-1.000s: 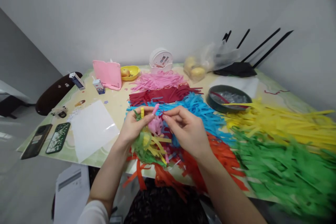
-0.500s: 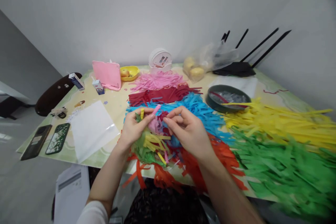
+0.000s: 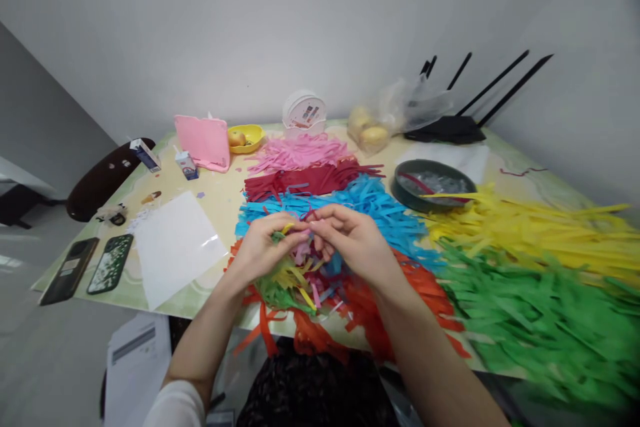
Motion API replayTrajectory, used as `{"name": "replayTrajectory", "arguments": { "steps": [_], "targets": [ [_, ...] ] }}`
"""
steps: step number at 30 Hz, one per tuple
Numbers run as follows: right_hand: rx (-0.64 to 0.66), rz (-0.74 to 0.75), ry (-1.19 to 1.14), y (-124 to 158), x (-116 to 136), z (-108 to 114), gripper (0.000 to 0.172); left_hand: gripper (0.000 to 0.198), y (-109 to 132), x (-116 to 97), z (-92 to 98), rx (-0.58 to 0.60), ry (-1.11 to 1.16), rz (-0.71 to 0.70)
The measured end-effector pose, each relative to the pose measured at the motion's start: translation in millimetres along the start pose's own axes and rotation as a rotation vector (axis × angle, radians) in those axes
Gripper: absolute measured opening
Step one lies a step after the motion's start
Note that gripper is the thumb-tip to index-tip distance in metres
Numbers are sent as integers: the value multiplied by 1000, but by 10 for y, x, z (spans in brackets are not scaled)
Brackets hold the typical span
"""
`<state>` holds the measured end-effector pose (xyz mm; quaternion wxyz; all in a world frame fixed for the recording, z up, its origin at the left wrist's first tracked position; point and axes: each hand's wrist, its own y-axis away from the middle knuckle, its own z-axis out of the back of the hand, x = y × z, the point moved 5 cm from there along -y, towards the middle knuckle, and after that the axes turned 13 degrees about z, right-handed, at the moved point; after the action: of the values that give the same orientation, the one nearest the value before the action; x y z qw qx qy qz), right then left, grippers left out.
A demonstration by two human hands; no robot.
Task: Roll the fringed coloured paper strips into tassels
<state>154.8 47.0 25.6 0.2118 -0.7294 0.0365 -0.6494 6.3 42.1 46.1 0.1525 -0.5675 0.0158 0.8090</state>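
My left hand [image 3: 265, 247] is closed in a pinch on paper strips, with a bit of yellow showing by its fingers. Fingertip to fingertip with it, my right hand [image 3: 353, 240] pinches a dark red paper strip [image 3: 311, 215]. Below them lies a loose mixed bunch of yellow, green and pink strips [image 3: 287, 283]. Around the hands are blue fringed paper [image 3: 385, 210] and red-orange fringed paper [image 3: 425, 300]; behind come dark red fringe [image 3: 300, 183] and pink fringe [image 3: 303, 150]. The fingers partly hide the strips between them.
Yellow fringe [image 3: 525, 230] and green fringe [image 3: 540, 313] spread at right, near a dark round tin [image 3: 420, 203]. A black router [image 3: 445, 130] and bagged fruit [image 3: 373, 133] stand behind. At left are a white sheet [image 3: 175, 247], phones [image 3: 110, 263] and a pink tablet case [image 3: 205, 140].
My hands have come together, the right fingertips now meeting the left ones. The pink strip end that stuck up from my left hand is now lowered between the fingers.
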Motion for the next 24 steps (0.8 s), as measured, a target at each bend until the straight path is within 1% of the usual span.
{"name": "replayTrajectory", "arguments": {
  "steps": [1,2,3,6,7,8,9,10,13,15,16,17,19,22,24],
  "targets": [
    [1,10,30,-12,-3,19,35,19,-5,12,-14,8,-11,1],
    [-32,37,56,-20,11,53,34,20,-12,31,-26,17,-18,9],
    [-104,80,65,-23,44,101,32,20,-20,54,-35,27,-24,24],
    [-427,246,-5,27,208,268,26,20,-41,116,-9,14,-12,76],
    [-493,284,0,46,264,293,22,21,-45,126,14,2,1,87],
    [-506,304,44,52,314,289,19,21,-46,129,37,-5,19,97],
    [-460,307,116,41,354,253,15,22,-46,128,54,-1,41,108],
    [-370,296,196,17,376,189,13,23,-43,123,63,13,64,122],
    [-47,248,353,-65,346,-56,16,24,-22,94,55,63,110,164],
    [77,231,379,-100,302,-169,18,25,-2,64,44,73,108,171],
    [105,225,380,-113,284,-198,18,25,9,48,39,76,112,166],
    [106,222,378,-122,272,-207,18,26,19,38,36,80,127,165],
    [49,227,373,-126,266,-177,18,29,36,42,49,65,209,181],
    [-64,234,378,-87,270,-95,19,32,55,121,93,-8,384,253],
    [-114,235,372,-40,269,-58,21,34,66,194,114,-57,491,303]
  ]
}}
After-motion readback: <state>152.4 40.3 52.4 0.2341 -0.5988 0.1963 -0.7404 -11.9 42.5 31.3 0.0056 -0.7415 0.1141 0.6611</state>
